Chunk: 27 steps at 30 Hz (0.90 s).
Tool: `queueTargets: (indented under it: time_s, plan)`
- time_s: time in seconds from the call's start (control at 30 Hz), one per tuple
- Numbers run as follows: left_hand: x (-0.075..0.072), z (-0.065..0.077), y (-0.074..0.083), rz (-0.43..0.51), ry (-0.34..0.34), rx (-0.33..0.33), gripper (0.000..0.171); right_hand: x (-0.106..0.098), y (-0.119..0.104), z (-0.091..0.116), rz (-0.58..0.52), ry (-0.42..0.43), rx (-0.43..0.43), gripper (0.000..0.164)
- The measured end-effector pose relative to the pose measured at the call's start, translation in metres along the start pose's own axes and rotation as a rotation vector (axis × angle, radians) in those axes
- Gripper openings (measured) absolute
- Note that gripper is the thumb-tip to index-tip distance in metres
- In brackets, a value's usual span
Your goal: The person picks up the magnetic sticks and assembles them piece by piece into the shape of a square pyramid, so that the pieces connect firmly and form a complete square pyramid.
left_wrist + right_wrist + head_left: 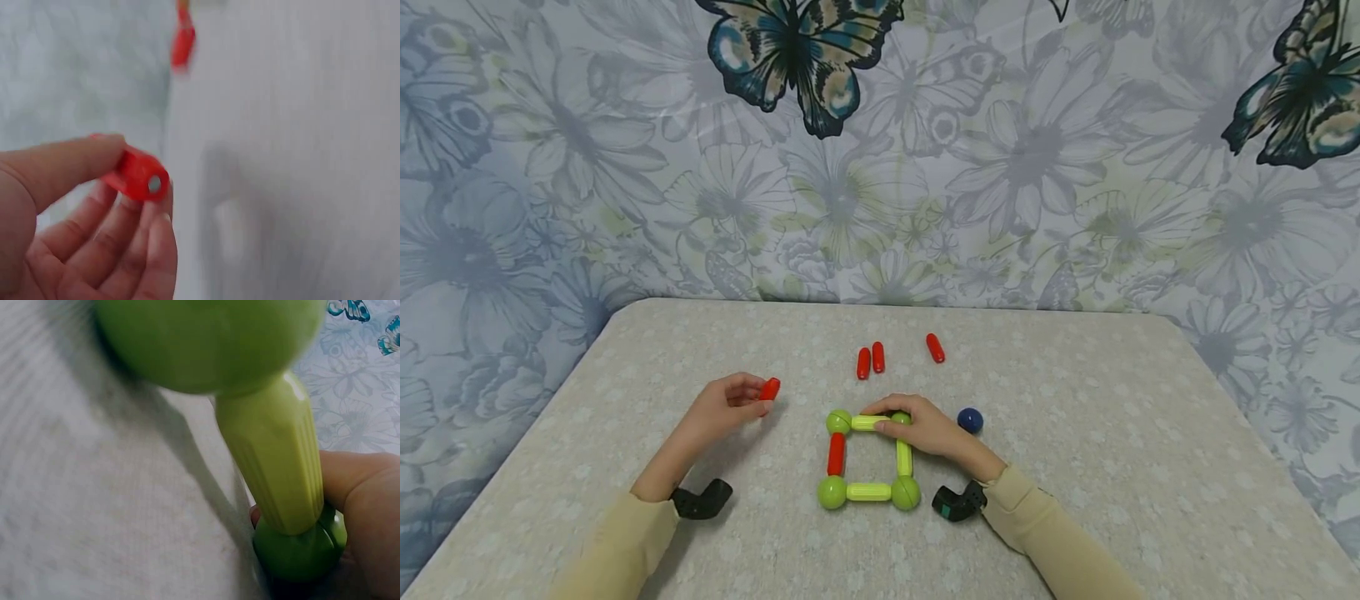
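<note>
My left hand (pixel 730 406) pinches a red magnetic rod (pixel 770 389) between thumb and fingers, raised over the left of the table. A pale metal tip (pixel 154 184) shows on the rod's end in the left wrist view. Centrally lies a square frame of magnetic rods and balls: green balls (pixel 832 492) at the corners, yellow-green rods (pixel 868 492) on three sides and a red rod (pixel 837 454) on the left side. My right hand (pixel 921 425) grips the frame at its far right corner, thumb and fingers about the green ball (pixel 297 553) and the far rod's end.
Two red rods (pixel 864 363) lie side by side beyond the frame, and another red rod (pixel 935 347) lies to their right. A dark blue ball (pixel 970 420) sits just right of my right hand. The table (pixel 1075 375) meets a floral cloth backdrop (pixel 1030 167) at the back.
</note>
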<state>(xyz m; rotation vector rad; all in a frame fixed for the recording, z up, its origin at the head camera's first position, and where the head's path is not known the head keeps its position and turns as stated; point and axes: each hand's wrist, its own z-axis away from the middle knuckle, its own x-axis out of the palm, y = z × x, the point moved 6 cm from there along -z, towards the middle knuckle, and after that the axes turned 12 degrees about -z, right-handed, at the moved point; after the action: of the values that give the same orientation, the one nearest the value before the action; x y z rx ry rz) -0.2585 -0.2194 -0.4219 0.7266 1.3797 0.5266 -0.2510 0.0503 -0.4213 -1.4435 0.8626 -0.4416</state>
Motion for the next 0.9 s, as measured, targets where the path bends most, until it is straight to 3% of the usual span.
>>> queueTargets:
  time_s: [0.13, 0.3, 0.6, 0.9]
  plan:
    - [0.024, 0.016, 0.024, 0.229, -0.118, 0.064, 0.040, 0.000, -0.002, 0.000, 0.003, 0.004, -0.003, 0.025]
    - [0.050, 0.029, 0.036, 0.393, -0.256, 0.077, 0.041, 0.000, -0.002, -0.001, 0.011, 0.004, 0.005, 0.025]
    - [0.073, 0.042, 0.045, 0.473, -0.359, 0.084, 0.038, -0.005, 0.034, -0.008, 0.034, 0.021, 0.005, 0.024]
    - [0.087, 0.045, 0.047, 0.530, -0.404, 0.114, 0.036, -0.005, 0.037, -0.009, 0.015, 0.017, 0.013, 0.024]
